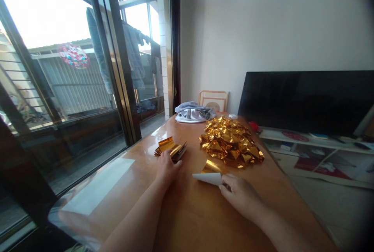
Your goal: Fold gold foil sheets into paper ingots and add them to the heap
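At the near edge of a loose stack of gold foil paper, my left hand has its fingers closed on the sheets; the fingertips are partly hidden. My right hand pinches one sheet of gold foil paper by its right end, between thumb and fingers. That sheet is bent, with its white back towards me and its shiny gold side showing behind. Just beyond it lies a large heap of folded gold foil pieces.
The brown table has a glossy top. A pale rectangle, perhaps a reflection, shows at left. Bundled light cloth lies at the far end near wooden frames. A television stands right; glass doors line the left.
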